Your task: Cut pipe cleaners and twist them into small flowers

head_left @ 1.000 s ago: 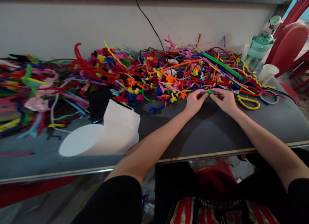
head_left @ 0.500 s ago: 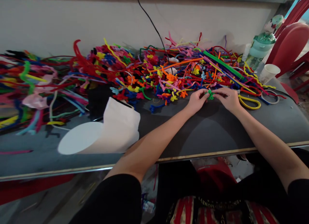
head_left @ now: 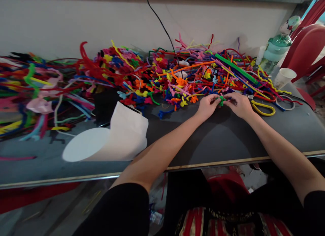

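A small green fuzzy flower (head_left: 221, 100) sits between my two hands, just above the dark table (head_left: 218, 137). My left hand (head_left: 207, 106) pinches its left side between thumb and fingers. From the right, my right hand (head_left: 240, 104) has its fingertips closed on the flower's other side. Behind both hands lies a long heap of coloured pipe cleaners (head_left: 193, 78), with many small bent flower shapes among them. A yellow loop (head_left: 265, 113) rests beside my right hand.
A white paper roll (head_left: 127, 134) lies left of my left arm. At the right stand a paper cup (head_left: 285, 77) and a green-topped bottle (head_left: 276, 48), with red chairs (head_left: 306, 48) beyond. A black cable (head_left: 162, 27) hangs down into the heap.
The view has shifted slightly. The fingers of both hands have moved a little around the green flower, which looks slightly turned and more covered.
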Demonstrator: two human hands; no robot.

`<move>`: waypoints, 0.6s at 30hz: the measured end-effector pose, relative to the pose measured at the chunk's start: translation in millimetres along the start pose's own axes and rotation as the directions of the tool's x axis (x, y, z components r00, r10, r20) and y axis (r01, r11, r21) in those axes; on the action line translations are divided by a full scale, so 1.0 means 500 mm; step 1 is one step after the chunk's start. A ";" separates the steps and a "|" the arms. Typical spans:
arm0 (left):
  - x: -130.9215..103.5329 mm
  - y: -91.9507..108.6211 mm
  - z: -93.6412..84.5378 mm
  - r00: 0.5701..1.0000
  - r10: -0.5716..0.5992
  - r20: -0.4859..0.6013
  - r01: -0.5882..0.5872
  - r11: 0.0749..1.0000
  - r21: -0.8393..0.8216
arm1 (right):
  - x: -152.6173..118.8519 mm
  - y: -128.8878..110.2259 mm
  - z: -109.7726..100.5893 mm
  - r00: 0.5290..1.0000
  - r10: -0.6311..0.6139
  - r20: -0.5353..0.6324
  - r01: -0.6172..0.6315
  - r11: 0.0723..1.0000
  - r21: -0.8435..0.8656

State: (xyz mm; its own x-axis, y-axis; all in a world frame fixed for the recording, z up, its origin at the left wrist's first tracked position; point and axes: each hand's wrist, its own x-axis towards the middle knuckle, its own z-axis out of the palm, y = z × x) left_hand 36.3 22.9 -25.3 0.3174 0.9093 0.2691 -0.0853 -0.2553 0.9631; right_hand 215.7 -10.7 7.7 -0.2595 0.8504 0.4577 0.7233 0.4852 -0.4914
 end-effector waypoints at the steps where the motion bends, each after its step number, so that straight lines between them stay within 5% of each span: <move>1: 0.000 0.001 0.000 1.000 -0.007 -0.010 0.007 1.000 0.018 | 0.001 -0.002 -0.004 0.998 -0.014 0.056 0.018 0.996 -0.084; 7: -0.004 0.005 0.002 0.998 0.011 -0.067 -0.002 0.991 0.136 | 0.010 -0.031 -0.019 0.936 0.092 0.338 0.081 0.881 -0.465; 18: -0.008 0.001 -0.002 0.997 0.074 -0.019 -0.066 0.963 0.261 | 0.010 -0.028 -0.023 0.919 0.083 0.385 0.124 0.866 -0.484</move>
State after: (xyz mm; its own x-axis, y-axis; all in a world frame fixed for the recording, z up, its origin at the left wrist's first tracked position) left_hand 34.4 19.5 -25.8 0.2925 0.8941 0.3393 0.1430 -0.3917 0.9089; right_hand 211.7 -15.6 25.1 -0.4245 0.9005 0.0945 0.9041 0.4273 -0.0100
